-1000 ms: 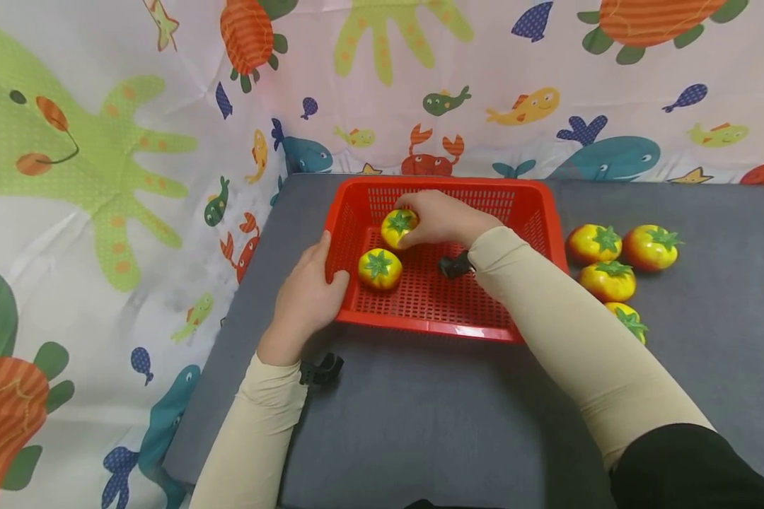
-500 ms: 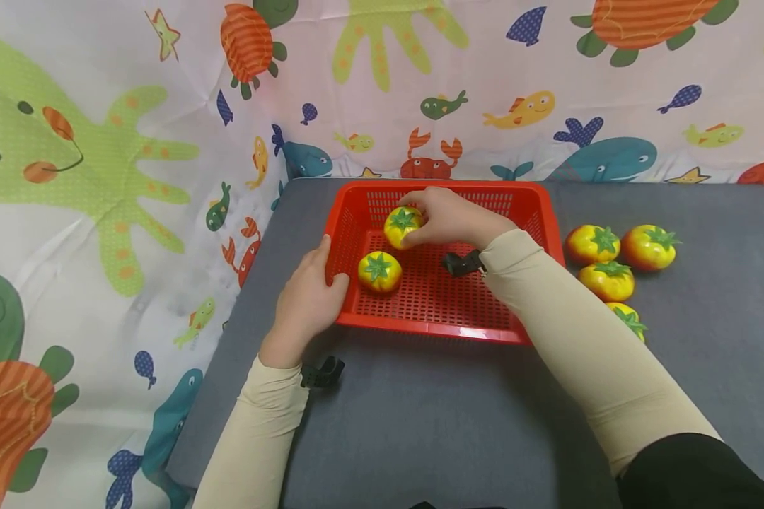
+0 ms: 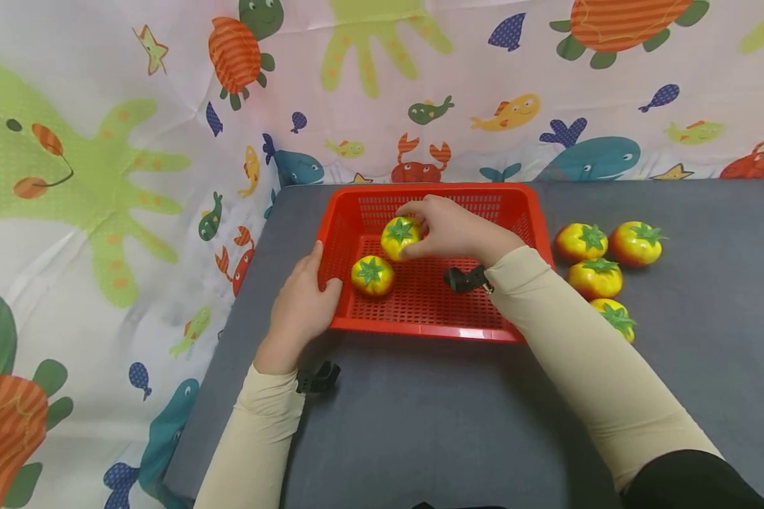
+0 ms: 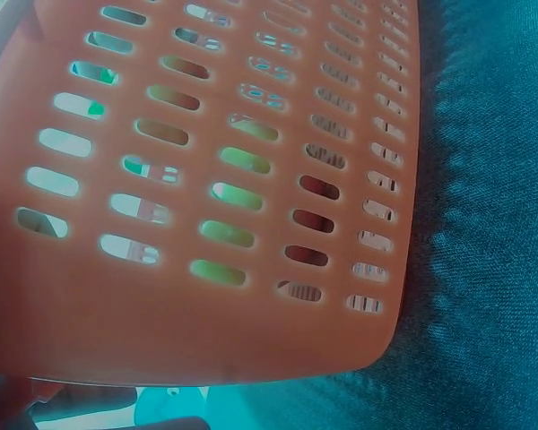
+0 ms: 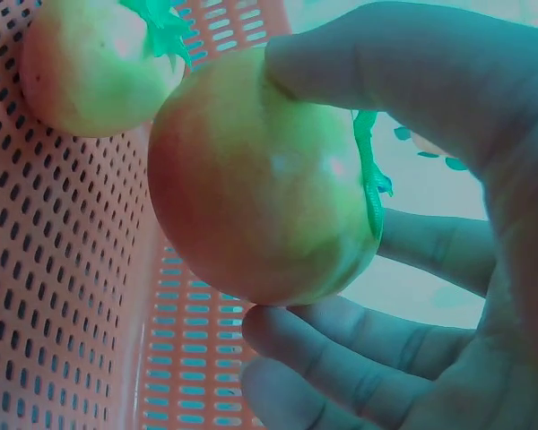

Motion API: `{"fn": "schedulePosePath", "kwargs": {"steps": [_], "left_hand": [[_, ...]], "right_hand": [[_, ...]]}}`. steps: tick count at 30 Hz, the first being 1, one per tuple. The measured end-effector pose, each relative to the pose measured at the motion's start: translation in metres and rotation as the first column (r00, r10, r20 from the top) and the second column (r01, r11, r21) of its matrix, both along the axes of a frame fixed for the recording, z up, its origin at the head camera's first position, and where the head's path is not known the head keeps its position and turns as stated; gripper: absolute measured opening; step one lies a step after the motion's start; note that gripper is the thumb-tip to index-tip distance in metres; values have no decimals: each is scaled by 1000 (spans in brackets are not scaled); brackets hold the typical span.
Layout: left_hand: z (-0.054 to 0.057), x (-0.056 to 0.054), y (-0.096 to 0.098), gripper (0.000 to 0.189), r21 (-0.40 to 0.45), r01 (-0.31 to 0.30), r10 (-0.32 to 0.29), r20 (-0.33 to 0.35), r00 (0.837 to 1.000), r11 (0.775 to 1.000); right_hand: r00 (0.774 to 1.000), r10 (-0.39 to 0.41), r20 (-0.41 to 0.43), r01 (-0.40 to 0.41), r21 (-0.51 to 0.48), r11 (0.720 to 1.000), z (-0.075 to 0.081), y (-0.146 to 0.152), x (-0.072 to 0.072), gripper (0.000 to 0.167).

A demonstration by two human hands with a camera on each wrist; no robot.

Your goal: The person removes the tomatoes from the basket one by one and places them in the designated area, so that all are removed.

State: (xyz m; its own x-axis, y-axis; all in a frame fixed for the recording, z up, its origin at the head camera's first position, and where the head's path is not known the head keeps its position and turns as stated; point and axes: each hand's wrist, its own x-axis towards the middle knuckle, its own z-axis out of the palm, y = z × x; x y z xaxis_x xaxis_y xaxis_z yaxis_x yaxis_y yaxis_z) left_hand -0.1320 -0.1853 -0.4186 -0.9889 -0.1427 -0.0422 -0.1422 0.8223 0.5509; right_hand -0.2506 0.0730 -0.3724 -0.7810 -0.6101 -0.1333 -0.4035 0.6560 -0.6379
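Note:
My right hand holds a yellow-red tomato with a green leafy top, inside the red basket. In the right wrist view my thumb lies on top of this tomato, with fingers beneath and behind it. Another tomato sits nearer the front of the basket, at its left end. On the basket's left wall, my left hand grips the rim, thumb on the inner side and fingers outside. The left wrist view shows mainly the slotted basket wall; that hand's fingers are not clearly seen there.
Several more tomatoes lie on the grey tabletop to the right of the basket. A curtain printed with sea animals hangs behind and along the left side.
The view has shifted slightly. My right hand still holds the tomato at nearly the same spot, its wrist a little lower. My left hand stays on the basket rim.

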Motion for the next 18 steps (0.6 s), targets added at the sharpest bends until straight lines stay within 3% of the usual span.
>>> {"fn": "schedulePosePath", "kwargs": {"steps": [6,18], "left_hand": [[-2,0,-1,80,-2,3,-3,-8,1000,1000],[-1,1,1,80,3,11,-11,-31,999,1000]], "right_hand": [[1000,-15,-14,15,9,1000,-3,12,11,74],[997,-71,-43,71,2,997,0,39,19,73]]}}
